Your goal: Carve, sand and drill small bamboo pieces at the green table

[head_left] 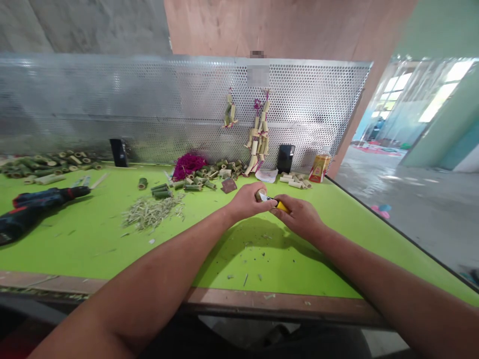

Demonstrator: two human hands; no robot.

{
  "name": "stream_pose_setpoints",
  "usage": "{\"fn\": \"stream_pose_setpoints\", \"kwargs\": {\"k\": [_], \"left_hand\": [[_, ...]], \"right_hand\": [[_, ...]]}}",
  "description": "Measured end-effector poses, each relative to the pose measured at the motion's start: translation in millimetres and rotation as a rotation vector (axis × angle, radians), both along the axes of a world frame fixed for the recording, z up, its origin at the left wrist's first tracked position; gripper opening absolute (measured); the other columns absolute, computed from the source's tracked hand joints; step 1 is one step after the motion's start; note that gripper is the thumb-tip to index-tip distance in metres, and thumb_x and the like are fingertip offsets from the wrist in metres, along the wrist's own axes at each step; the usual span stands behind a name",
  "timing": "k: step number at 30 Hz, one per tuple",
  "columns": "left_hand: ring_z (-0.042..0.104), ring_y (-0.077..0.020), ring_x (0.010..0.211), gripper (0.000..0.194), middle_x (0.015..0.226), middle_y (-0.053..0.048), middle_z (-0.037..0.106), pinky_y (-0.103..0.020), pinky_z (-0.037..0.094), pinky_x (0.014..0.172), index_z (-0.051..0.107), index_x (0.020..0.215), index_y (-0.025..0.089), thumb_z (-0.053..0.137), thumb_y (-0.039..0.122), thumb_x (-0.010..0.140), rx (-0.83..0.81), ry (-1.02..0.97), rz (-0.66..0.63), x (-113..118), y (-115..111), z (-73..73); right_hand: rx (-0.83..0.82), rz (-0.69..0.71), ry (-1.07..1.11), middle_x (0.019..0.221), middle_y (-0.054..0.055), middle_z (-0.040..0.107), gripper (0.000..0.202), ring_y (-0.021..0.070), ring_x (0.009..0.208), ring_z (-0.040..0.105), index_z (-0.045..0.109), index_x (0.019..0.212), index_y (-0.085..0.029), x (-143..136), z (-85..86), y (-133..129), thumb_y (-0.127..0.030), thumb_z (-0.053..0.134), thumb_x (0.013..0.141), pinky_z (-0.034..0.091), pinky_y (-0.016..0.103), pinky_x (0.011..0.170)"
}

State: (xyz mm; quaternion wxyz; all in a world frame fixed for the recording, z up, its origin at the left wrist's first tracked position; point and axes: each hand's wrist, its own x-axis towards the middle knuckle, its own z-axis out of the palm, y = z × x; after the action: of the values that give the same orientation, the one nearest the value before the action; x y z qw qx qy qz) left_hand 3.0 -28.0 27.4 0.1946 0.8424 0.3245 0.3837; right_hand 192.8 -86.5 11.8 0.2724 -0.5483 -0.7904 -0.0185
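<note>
Left hand (247, 200) has its fingers curled tight around a bamboo piece (258, 196). Right hand's (299, 215) gripping a yellow-handled knife (282, 206), blade right by the bamboo's end.

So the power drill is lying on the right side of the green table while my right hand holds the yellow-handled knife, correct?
Not quite: the power drill lies on the left side of the green table, as the head view shows; your right hand does hold the yellow-handled knife.

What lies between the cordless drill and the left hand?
In the head view, a heap of bamboo shavings, with short bamboo tubes just behind it.
</note>
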Motion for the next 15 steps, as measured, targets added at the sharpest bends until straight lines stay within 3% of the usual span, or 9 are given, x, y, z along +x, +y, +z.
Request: {"fn": "stream_pose_setpoints", "kwargs": {"k": [6,10,15], "left_hand": [[0.036,-0.0099,0.059,0.039,0.064,0.003,0.044,-0.025,0.025,0.054,0.047,0.068,0.017,0.065,0.051,0.073,-0.007,-0.015,-0.028,0.8,-0.6,0.0],[0.037,-0.0095,0.058,0.038,0.063,0.003,0.042,-0.024,0.025,0.053,0.047,0.068,0.017,0.063,0.051,0.075,-0.149,-0.032,-0.058,0.8,-0.7,-1.8],[0.036,-0.008,0.061,0.046,0.07,0.005,0.04,-0.021,0.027,0.053,0.043,0.083,0.018,0.075,0.047,0.067,-0.273,-0.109,-0.136,-4.9,6.2,-4.4]], "right_hand": [[0.022,0.006,0.007,0.082,0.006,0.07,0.045,0.0186,0.067,0.06,0.065,0.109,-0.022,0.5,1.0,-1.3,-0.056,0.043,0.091,0.033,0.027,0.057],[0.031,-0.055,0.014,0.076,0.005,0.068,0.045,0.0169,0.06,0.057,0.065,0.108,-0.022,1.1,1.5,-1.0,-0.058,0.043,0.09,0.031,0.026,0.054],[0.006,-0.046,0.001,0.075,0.005,0.067,0.047,0.0166,0.061,0.055,0.065,0.107,-0.021,-0.6,0.1,-1.1,-0.058,0.043,0.09,0.029,0.026,0.053]]}}
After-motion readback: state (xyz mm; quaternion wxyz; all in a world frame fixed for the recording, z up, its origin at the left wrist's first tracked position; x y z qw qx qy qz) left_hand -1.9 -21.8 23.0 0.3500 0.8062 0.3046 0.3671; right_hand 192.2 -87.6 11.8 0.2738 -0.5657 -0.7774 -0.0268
